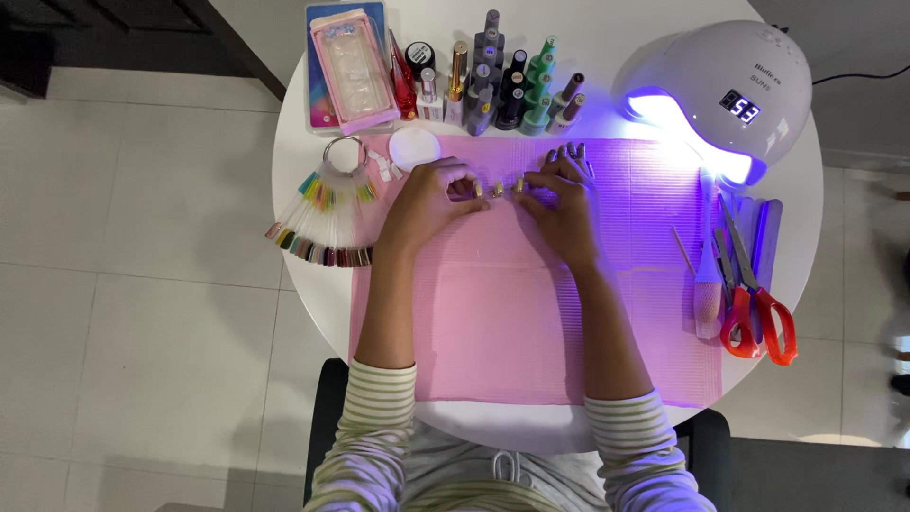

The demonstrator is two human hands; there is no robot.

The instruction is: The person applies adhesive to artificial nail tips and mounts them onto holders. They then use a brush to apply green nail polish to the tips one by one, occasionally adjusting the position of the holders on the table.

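Pinching 2 small yellow-tipped nail pieces (507, 186), my left hand (431, 201) and right hand (561, 201) are steadying on the pink mat (493, 322).

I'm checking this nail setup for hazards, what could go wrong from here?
The left hand and right hand pinch tiny nail tips that could slip and scatter. The lit curing lamp glows close to the right hand. The polish bottles stand crowded and might topple.
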